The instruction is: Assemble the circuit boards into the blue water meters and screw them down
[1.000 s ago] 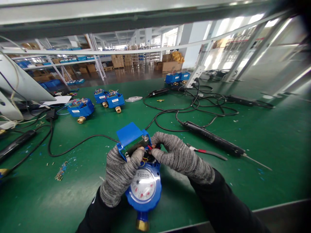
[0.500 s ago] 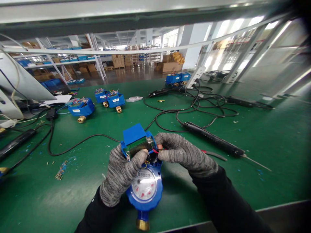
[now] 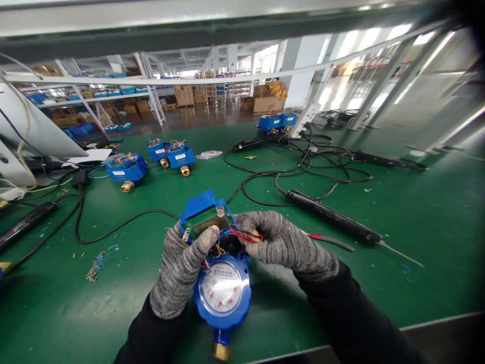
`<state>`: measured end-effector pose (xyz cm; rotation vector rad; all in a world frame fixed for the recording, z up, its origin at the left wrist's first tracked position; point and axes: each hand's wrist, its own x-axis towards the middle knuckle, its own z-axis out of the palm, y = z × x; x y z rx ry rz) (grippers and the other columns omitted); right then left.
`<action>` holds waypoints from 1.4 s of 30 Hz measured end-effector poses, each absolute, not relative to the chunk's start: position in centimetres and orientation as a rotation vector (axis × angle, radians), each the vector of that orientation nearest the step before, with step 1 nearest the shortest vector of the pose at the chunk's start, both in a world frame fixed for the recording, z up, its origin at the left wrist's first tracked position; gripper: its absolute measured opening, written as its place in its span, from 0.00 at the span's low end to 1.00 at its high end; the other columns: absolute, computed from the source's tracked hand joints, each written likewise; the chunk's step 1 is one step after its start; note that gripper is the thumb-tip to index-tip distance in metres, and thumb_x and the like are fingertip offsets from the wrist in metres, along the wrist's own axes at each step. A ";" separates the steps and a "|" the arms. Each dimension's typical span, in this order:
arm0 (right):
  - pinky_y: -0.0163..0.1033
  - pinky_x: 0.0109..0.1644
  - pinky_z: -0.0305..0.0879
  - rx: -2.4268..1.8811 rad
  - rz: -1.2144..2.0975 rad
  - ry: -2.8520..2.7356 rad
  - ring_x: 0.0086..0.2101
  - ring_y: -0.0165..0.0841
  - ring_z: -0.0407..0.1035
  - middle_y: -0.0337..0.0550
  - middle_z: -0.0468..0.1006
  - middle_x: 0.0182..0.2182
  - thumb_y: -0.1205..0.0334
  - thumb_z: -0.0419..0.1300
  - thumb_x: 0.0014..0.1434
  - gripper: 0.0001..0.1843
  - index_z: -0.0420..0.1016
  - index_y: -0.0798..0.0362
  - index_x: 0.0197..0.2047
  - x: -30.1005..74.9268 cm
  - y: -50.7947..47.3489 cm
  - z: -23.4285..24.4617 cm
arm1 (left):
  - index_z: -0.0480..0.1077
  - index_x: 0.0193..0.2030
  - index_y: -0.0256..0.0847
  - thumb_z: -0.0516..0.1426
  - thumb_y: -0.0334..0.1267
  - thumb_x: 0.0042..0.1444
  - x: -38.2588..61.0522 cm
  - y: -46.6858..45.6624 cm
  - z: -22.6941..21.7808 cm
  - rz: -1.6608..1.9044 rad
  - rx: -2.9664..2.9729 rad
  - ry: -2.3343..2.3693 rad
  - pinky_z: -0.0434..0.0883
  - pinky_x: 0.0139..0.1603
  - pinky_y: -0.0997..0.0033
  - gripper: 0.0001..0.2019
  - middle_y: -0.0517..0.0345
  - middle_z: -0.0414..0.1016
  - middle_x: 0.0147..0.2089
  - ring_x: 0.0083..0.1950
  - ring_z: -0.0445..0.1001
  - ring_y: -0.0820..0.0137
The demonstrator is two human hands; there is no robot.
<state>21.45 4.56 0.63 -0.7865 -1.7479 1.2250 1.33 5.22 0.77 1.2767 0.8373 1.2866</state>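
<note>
A blue water meter with a round dial and a brass end lies on the bench before me. Over its upper end, my left hand, in a grey knit glove, grips a blue cover housing that holds a green circuit board; the thumb presses on the board's lower edge. My right hand, gloved with bare fingertips, pinches red and black wires at the housing's right side. Yellow wires show between housing and meter. The wires' far ends are partly hidden by the fingers.
Several blue meter units with brass fittings stand toward the back. An electric screwdriver lies at right, near red-handled pliers or cutters. Black cables cross the bench. Small screws lie at left; a power strip stands behind.
The housing with the board has tilted and shifted slightly left, lifting off the meter's upper end. More of the red and black wires now shows at my right fingers.
</note>
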 end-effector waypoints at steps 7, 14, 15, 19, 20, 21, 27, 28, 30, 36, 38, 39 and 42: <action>0.43 0.45 0.62 -0.492 1.423 -1.611 0.38 0.36 0.64 0.41 0.69 0.32 0.53 0.69 0.50 0.18 0.65 0.53 0.27 21.1 4.2 1.4 | 0.78 0.38 0.39 0.64 0.37 0.51 1.1 5.4 0.7 1.223 1.216 0.696 0.75 0.46 0.68 0.08 0.54 0.81 0.43 0.43 0.79 0.64; 0.41 0.47 0.64 -0.206 1.514 -1.302 0.37 0.33 0.67 0.40 0.73 0.33 0.59 0.68 0.52 0.07 0.76 0.51 0.32 19.5 4.8 0.5 | 0.78 0.43 0.39 0.63 0.37 0.51 1.1 5.5 1.0 1.186 1.150 0.653 0.72 0.54 0.59 0.12 0.52 0.80 0.44 0.49 0.77 0.59; 0.41 0.47 0.64 -0.199 1.507 -1.281 0.37 0.33 0.67 0.40 0.73 0.33 0.58 0.68 0.51 0.07 0.76 0.51 0.32 19.3 4.8 0.4 | 0.78 0.44 0.39 0.63 0.37 0.51 1.1 5.5 1.0 1.187 1.144 0.651 0.72 0.55 0.58 0.13 0.52 0.80 0.44 0.49 0.77 0.59; 0.39 0.43 0.64 -0.254 1.492 -1.291 0.34 0.31 0.67 0.38 0.72 0.31 0.59 0.68 0.52 0.07 0.74 0.51 0.31 19.6 4.6 0.3 | 0.76 0.49 0.40 0.64 0.37 0.50 1.1 5.5 1.0 1.204 1.121 0.655 0.73 0.53 0.59 0.18 0.52 0.81 0.43 0.49 0.77 0.59; 0.38 0.41 0.64 -0.310 1.489 -1.343 0.33 0.31 0.67 0.38 0.72 0.30 0.60 0.67 0.53 0.07 0.74 0.51 0.32 19.9 4.5 0.4 | 0.76 0.50 0.40 0.64 0.36 0.50 1.0 5.6 1.0 1.216 1.114 0.660 0.73 0.53 0.60 0.18 0.52 0.81 0.43 0.48 0.77 0.59; 0.38 0.40 0.64 -0.390 1.468 -1.424 0.33 0.31 0.66 0.38 0.72 0.31 0.61 0.66 0.54 0.06 0.73 0.51 0.32 20.2 4.5 0.4 | 0.75 0.50 0.40 0.63 0.36 0.51 1.0 5.6 1.0 1.232 1.104 0.668 0.74 0.52 0.61 0.18 0.53 0.81 0.43 0.48 0.77 0.60; 0.39 0.41 0.64 -0.850 0.839 -1.807 0.37 0.33 0.66 0.40 0.72 0.35 0.69 0.60 0.56 0.06 0.70 0.52 0.37 20.2 4.6 -0.1 | 0.74 0.52 0.42 0.62 0.37 0.53 0.4 5.8 0.8 1.275 1.038 0.685 0.75 0.49 0.66 0.18 0.54 0.80 0.46 0.47 0.78 0.62; 0.39 0.41 0.65 -0.861 0.795 -1.819 0.37 0.33 0.66 0.40 0.71 0.35 0.69 0.59 0.56 0.06 0.70 0.52 0.38 20.0 4.5 -0.2 | 0.74 0.52 0.43 0.62 0.38 0.53 0.4 5.7 0.8 1.270 1.036 0.692 0.75 0.50 0.66 0.18 0.54 0.80 0.47 0.48 0.78 0.62; 0.41 0.43 0.65 -0.873 0.755 -1.852 0.37 0.34 0.67 0.41 0.71 0.35 0.66 0.61 0.56 0.05 0.71 0.52 0.37 19.4 4.2 -0.2 | 0.74 0.52 0.44 0.62 0.38 0.53 0.5 5.6 0.7 1.287 1.046 0.724 0.74 0.52 0.67 0.18 0.55 0.79 0.48 0.50 0.77 0.63; 0.40 0.40 0.66 -0.900 1.014 -1.695 0.36 0.34 0.69 0.42 0.74 0.35 0.54 0.58 0.62 0.10 0.75 0.52 0.38 18.6 3.6 0.4 | 0.72 0.55 0.44 0.61 0.39 0.56 1.2 5.6 0.8 1.319 1.053 0.730 0.73 0.54 0.66 0.19 0.54 0.78 0.52 0.53 0.75 0.62; 0.37 0.37 0.66 -0.892 1.093 -1.605 0.34 0.32 0.69 0.41 0.75 0.33 0.54 0.57 0.63 0.11 0.75 0.52 0.39 18.6 3.6 0.5 | 0.72 0.55 0.43 0.61 0.39 0.55 1.2 5.7 0.6 1.340 1.038 0.740 0.73 0.54 0.64 0.19 0.53 0.78 0.52 0.53 0.75 0.62; 0.37 0.36 0.66 -0.894 1.101 -1.576 0.34 0.31 0.69 0.40 0.75 0.33 0.55 0.57 0.63 0.10 0.75 0.52 0.39 18.6 3.7 0.4 | 0.72 0.54 0.43 0.62 0.40 0.54 1.2 5.7 0.5 1.354 1.023 0.747 0.73 0.54 0.64 0.20 0.53 0.78 0.52 0.52 0.75 0.62; 0.35 0.35 0.65 -0.910 1.039 -1.536 0.33 0.30 0.68 0.37 0.74 0.32 0.58 0.58 0.62 0.06 0.73 0.50 0.40 18.6 3.8 0.3 | 0.73 0.54 0.43 0.62 0.41 0.54 1.1 5.8 0.2 1.383 0.980 0.758 0.72 0.55 0.63 0.20 0.53 0.78 0.51 0.52 0.75 0.62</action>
